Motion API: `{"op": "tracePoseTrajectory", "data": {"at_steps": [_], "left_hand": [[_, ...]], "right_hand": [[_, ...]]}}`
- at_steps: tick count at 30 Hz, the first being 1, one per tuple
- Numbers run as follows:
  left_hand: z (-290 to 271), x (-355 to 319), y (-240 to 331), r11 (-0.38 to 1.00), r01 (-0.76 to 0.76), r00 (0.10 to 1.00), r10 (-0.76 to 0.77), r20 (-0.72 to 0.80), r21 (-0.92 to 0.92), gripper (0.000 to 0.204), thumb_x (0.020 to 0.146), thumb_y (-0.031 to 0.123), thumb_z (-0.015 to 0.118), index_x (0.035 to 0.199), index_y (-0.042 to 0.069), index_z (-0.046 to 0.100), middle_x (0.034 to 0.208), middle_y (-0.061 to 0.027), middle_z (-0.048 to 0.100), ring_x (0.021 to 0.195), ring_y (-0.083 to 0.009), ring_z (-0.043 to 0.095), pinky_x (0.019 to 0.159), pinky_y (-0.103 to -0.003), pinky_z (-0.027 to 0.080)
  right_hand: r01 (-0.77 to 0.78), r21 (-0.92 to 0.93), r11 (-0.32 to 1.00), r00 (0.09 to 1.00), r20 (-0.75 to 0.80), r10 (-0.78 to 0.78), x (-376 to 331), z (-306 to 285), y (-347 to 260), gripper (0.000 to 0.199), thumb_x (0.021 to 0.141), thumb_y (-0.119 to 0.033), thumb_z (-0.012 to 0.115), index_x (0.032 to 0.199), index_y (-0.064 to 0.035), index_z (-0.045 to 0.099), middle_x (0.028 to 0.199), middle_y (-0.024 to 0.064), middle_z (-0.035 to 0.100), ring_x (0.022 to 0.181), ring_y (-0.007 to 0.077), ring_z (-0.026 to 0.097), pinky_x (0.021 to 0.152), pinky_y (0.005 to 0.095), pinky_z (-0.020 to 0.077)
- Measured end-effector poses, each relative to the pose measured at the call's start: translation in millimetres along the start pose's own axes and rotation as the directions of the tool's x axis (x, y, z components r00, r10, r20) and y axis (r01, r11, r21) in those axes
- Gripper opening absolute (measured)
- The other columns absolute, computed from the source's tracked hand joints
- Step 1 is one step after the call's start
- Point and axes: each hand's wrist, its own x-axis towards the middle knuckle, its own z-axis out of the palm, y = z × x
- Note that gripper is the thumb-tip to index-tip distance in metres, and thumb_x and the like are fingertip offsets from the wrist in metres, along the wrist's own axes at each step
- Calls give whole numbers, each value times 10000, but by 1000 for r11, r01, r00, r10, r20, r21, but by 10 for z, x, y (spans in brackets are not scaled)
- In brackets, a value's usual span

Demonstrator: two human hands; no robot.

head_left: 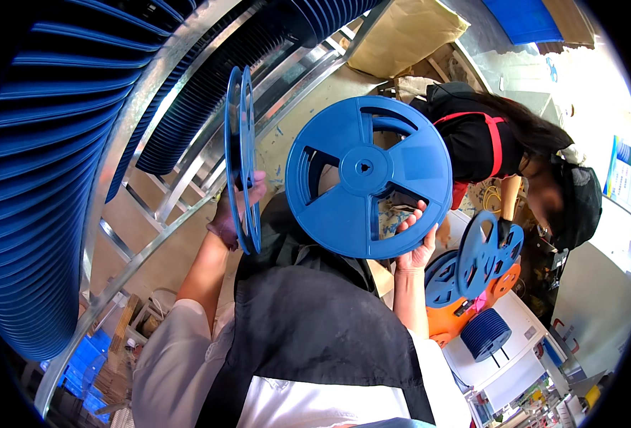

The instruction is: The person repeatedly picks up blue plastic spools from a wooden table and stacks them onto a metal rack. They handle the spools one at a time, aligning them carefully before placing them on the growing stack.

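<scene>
A blue plastic reel [329, 207] with cut-out windows and a small centre hole faces me. My right hand [418, 246] is closed on its lower right rim, with fingertips showing through a window. More blue edges show inside the windows, so several reels may be stacked there; I cannot tell. To its left, another blue reel [252, 128] stands upright, seen nearly edge-on. My left hand [242, 203] grips this one, its fingers partly hidden between the two flanges.
On the left, a metal rack [133, 93] carries long rows of blue reels [44, 235]. A co-worker in black [476, 139] bends at the right, a dark-gloved hand on blue reels [481, 257] over an orange machine [447, 321]. More dark blue reels [485, 334] stand nearby.
</scene>
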Motion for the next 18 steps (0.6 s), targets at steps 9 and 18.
{"op": "tracePoseTrajectory", "data": {"at_steps": [9,18], "left_hand": [[326,211,51,997,50,999,-49,20,-53,639,788,85,690,1350,138,392,1074,-41,574,940,-136,567,796,-263,471],[1023,497,-602,594,749,567,-347,747,-293,463,898,357,556,1209,16,523,1075,-107,603,990,-222,597,858,-298,496]], "right_hand": [[44,-158,986,996,-69,-56,70,249,89,576,922,-330,556,1357,-1,372,1128,157,624,1020,266,627,859,398,531],[-32,-881,472,999,-21,28,162,1066,891,464,903,-193,622,1273,40,464,1163,121,609,1064,176,565,935,296,425]]}}
